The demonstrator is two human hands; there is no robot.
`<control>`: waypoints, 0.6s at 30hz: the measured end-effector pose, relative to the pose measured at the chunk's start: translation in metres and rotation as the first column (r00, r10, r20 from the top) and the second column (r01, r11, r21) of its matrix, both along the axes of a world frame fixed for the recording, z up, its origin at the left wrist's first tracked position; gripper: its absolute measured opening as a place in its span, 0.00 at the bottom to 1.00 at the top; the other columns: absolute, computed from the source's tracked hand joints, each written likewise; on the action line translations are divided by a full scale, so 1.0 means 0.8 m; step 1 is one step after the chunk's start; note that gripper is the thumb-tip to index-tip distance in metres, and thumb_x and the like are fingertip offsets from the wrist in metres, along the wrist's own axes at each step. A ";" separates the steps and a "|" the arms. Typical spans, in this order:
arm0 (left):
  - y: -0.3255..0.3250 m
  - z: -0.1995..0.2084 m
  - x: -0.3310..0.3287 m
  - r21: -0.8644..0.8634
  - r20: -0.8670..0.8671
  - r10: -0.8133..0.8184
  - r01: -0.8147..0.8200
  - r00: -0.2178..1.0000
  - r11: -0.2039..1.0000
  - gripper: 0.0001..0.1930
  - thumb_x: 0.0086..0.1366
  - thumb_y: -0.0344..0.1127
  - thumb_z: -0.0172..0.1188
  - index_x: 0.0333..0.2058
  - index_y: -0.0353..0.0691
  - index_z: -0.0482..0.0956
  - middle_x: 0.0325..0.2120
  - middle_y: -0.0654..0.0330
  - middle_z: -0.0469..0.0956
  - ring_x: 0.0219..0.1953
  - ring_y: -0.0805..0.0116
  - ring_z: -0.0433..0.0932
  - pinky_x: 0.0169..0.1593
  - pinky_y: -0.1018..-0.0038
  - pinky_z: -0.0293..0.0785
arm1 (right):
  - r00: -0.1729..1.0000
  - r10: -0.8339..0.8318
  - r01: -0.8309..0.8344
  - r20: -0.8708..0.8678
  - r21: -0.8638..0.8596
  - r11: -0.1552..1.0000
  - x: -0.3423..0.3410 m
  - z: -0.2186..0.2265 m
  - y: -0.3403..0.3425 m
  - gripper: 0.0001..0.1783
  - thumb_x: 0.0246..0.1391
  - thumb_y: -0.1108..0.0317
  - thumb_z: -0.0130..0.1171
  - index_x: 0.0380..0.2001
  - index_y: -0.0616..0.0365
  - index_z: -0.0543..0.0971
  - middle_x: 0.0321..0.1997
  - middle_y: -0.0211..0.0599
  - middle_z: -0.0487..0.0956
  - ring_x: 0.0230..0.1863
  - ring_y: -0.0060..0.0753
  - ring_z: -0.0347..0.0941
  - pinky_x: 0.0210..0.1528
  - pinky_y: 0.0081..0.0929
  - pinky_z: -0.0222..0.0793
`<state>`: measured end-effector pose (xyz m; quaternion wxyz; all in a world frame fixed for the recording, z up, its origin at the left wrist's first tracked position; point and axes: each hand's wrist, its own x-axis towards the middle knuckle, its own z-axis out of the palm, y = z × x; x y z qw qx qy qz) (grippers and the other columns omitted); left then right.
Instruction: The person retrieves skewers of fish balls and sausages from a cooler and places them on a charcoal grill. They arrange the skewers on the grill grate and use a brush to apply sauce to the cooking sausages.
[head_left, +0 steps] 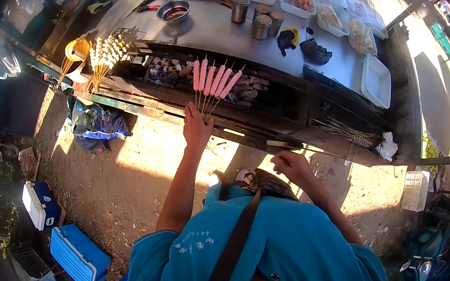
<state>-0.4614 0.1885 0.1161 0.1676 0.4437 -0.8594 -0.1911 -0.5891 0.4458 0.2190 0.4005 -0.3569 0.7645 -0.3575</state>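
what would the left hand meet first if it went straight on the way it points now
Beyond the pink sausage skewers in its grip, the left hand would probably come to the coals first, touching or passing over them; its height above them is unclear.

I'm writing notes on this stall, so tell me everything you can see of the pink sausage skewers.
Six smooth pink sausage skewers show, each a long sausage on a thin stick that looks wooden, with fine tips poking out beyond. No charring is visible. They fan out side by side over the charcoal pieces, pointing away from the person; the sticks draw together at the left hand, which grips their lower ends. Whether they rest on anything is unclear.
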 end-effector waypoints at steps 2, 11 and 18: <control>-0.003 -0.014 -0.005 0.022 0.092 0.041 -0.043 0.995 0.999 0.35 0.52 0.35 0.58 0.54 0.29 0.50 0.48 0.43 0.60 0.43 0.48 0.69 0.38 0.65 0.73 | 0.976 0.142 -0.156 -0.163 -0.077 0.985 -0.003 -0.055 -0.049 0.15 0.51 0.60 0.50 0.37 0.59 0.75 0.34 0.42 0.77 0.38 0.39 0.72 0.40 0.30 0.67; -0.051 -0.043 0.005 0.030 0.286 -0.051 0.044 0.957 0.999 0.13 0.60 0.31 0.41 0.42 0.33 0.59 0.27 0.46 0.75 0.29 0.49 0.76 0.30 0.61 0.73 | 0.944 0.199 -0.283 0.264 0.333 0.899 -0.025 -0.189 0.061 0.25 0.48 0.48 0.48 0.31 0.61 0.79 0.31 0.44 0.78 0.33 0.38 0.74 0.39 0.31 0.68; -0.089 -0.041 0.033 0.737 -0.370 0.023 0.278 0.929 0.616 0.17 0.59 0.29 0.43 0.48 0.35 0.63 0.15 0.61 0.68 0.11 0.73 0.64 0.12 0.79 0.58 | 0.945 -0.074 -0.109 0.318 0.520 0.847 0.020 -0.196 0.187 0.23 0.49 0.51 0.46 0.32 0.60 0.78 0.32 0.48 0.77 0.36 0.43 0.74 0.39 0.34 0.67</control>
